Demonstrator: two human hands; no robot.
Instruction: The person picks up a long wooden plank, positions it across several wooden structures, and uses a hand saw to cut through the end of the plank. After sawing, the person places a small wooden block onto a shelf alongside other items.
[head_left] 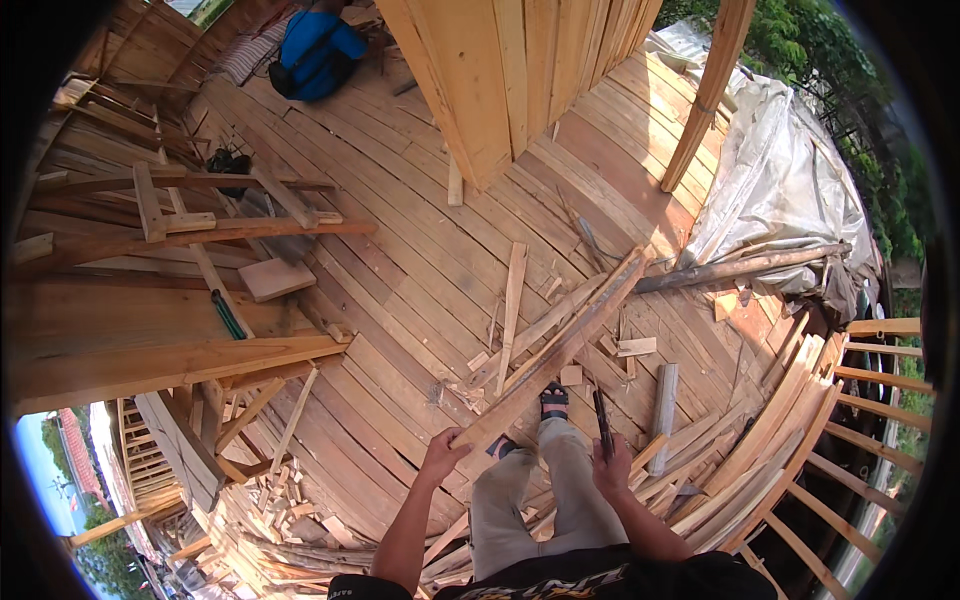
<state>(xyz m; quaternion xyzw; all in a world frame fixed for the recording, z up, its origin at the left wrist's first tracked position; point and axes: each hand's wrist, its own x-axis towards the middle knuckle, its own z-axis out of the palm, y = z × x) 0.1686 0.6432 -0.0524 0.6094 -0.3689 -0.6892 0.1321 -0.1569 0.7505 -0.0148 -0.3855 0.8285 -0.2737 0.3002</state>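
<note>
Plank edge [558, 362] in left grip [445, 456], open floorboards [410, 290], right-grip [612, 466] tool [602, 418] unclear

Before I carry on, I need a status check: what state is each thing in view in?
Long brown wooden plank: held at its near end
Bare left hand: closed on that plank
Slim dark tool: held, pointing away from the person
Bare right hand: closed around the tool
Large silvery-white sheet: crumpled and draped
Dark strapped sandals: worn on the feet
Brown board floor: littered with pale wood offcuts
</note>
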